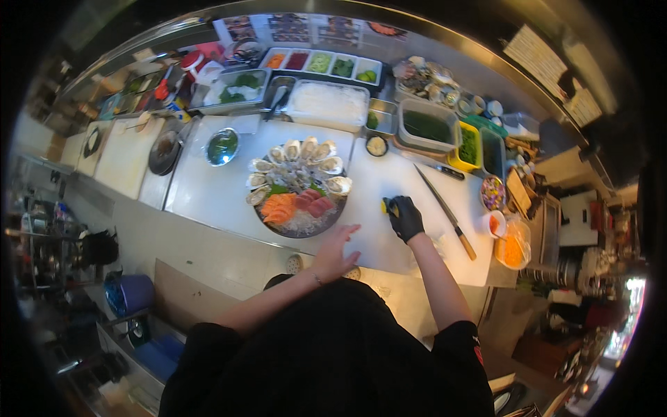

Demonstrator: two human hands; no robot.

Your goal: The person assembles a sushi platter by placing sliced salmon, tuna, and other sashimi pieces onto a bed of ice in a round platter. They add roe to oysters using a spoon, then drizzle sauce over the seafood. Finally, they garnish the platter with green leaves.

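Note:
A round dark platter (295,235) lies on the white cutting board. Oysters in their shells (308,147) ring its far side, around a pile of greyish, translucent seafood (292,174). Orange salmon slices (279,208), dark red fish slices (314,202) and white shreds (309,222) fill its near part. My left hand (337,254), bare with fingers spread, hovers by the platter's near right edge. Right of the platter, my right hand (405,217), in a black glove, is closed on a small yellow piece (384,206) that is mostly hidden by the fingers.
A long knife (448,214) with a wooden handle lies right of my right hand; a shorter knife (445,169) lies beyond. Farther back stand a small bowl (376,146), a tub of greens (429,125) and a white tray (328,104). A foil-like bowl (222,147) sits left.

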